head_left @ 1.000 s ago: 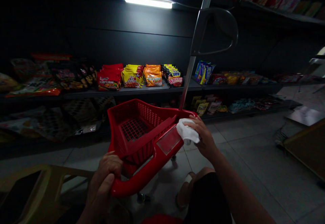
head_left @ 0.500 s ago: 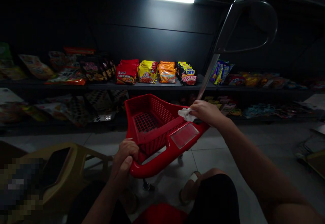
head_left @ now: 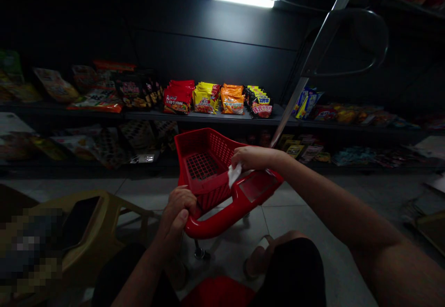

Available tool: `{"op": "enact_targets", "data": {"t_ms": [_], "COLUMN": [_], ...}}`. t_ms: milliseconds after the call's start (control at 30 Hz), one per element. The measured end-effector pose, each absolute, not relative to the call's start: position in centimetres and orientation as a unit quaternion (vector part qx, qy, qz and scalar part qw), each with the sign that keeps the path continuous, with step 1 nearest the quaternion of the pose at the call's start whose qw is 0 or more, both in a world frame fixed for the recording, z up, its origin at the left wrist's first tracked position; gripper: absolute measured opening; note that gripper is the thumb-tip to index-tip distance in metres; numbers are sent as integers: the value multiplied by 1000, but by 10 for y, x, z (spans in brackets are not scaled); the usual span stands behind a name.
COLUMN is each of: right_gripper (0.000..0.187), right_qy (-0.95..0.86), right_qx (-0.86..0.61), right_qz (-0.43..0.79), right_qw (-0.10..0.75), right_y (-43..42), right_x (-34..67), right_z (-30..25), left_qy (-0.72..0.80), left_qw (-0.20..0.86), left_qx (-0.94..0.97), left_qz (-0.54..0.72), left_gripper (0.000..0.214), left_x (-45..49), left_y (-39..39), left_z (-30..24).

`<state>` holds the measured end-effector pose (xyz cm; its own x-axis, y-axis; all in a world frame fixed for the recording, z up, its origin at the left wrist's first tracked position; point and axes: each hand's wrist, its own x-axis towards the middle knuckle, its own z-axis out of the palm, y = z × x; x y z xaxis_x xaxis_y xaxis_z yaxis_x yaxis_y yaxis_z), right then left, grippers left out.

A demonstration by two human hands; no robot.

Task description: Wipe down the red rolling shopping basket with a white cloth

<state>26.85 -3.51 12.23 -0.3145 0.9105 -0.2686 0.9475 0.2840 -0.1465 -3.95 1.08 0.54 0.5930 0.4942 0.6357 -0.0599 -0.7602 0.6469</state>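
Note:
A red plastic shopping basket on wheels stands in front of me, tilted toward me. My left hand is wrapped round its red handle bar at the near left corner. My right hand rests on the basket's near rim and pinches a white cloth, which hangs against the inside of the rim. The basket's mesh interior holds nothing I can see. A grey metal pull handle rises from the basket to the upper right.
Dark shelves run across the back with red, yellow and orange snack packets. A yellowish plastic stool with a dark phone on it stands at my left. My knee and sandalled foot are below, on a grey tiled floor.
My right hand has slid the cloth leftward along the basket's rim, from the right corner to the middle. The view has shifted slightly; my left hand keeps its grip.

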Motion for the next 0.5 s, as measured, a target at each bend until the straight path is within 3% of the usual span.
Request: {"op": "enact_targets", "data": {"t_ms": [133,367,500], "right_gripper": [24,36,33], "right_qy": [736,871,823], "right_qx": [650,463,537], "right_qz": [-118,-164,-158], "right_qw": [147,30,99], "right_y": [-36,-21,-23], "right_x": [281,177,222], "right_z": [128,122,126], "left_qy": [116,154,145], "left_qw": [326,343,329], "left_qx": [835,820,817], "left_qz": [428,432,451], "left_gripper": [36,40,41], "left_x": [-39,-36,-37], "left_y": [6,-3,1], "left_z": [9,3,-4]}}
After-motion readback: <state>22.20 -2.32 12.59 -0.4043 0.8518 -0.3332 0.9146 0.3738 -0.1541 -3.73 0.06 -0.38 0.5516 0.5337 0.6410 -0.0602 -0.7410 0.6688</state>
